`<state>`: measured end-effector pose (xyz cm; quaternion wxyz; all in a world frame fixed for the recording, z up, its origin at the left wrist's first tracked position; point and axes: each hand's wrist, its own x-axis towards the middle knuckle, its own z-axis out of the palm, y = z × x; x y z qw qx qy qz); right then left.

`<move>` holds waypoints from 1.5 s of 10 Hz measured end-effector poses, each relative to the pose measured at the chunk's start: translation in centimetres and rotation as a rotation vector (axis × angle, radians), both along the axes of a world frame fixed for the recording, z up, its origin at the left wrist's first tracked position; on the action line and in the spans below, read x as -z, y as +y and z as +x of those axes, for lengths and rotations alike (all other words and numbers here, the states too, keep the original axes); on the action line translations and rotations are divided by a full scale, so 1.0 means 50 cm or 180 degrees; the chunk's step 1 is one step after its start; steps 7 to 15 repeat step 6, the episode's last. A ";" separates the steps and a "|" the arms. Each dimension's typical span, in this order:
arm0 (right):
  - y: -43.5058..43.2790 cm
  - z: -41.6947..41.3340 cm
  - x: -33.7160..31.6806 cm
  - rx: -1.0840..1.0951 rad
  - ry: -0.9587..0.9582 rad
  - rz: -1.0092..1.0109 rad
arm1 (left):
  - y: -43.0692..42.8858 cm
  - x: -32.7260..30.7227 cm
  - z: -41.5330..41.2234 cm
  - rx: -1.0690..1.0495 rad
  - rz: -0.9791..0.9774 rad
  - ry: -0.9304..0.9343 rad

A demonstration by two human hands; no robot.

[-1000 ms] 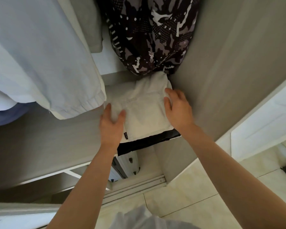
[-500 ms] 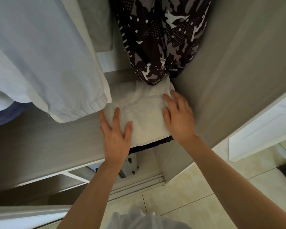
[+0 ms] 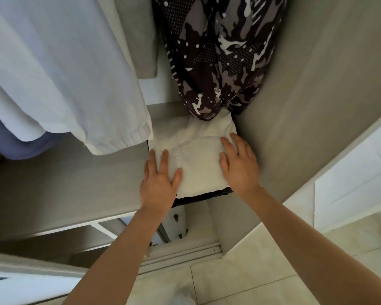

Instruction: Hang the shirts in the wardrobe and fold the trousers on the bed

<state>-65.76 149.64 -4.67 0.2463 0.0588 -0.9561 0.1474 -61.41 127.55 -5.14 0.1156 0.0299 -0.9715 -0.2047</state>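
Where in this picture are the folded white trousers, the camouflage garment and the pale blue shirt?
folded white trousers (image 3: 198,164): head view, on the flat top between the hands.
camouflage garment (image 3: 220,58): head view, on its hanging patterned front.
pale blue shirt (image 3: 59,69): head view, on its broad hanging panel.

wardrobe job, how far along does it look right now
Done: a pale blue shirt and a camouflage shirt already hang in the wardrobe. In hand: the left hand and right hand lie flat on folded white trousers atop a dark garment on the shelf. What remains is out of view.
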 end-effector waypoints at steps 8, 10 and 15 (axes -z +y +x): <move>-0.043 0.151 -0.136 -0.0640 0.0192 0.0156 | -0.009 -0.166 0.134 0.0033 -0.0350 0.1101; -0.043 0.151 -0.136 -0.0640 0.0192 0.0156 | -0.009 -0.166 0.134 0.0033 -0.0350 0.1101; -0.043 0.151 -0.136 -0.0640 0.0192 0.0156 | -0.009 -0.166 0.134 0.0033 -0.0350 0.1101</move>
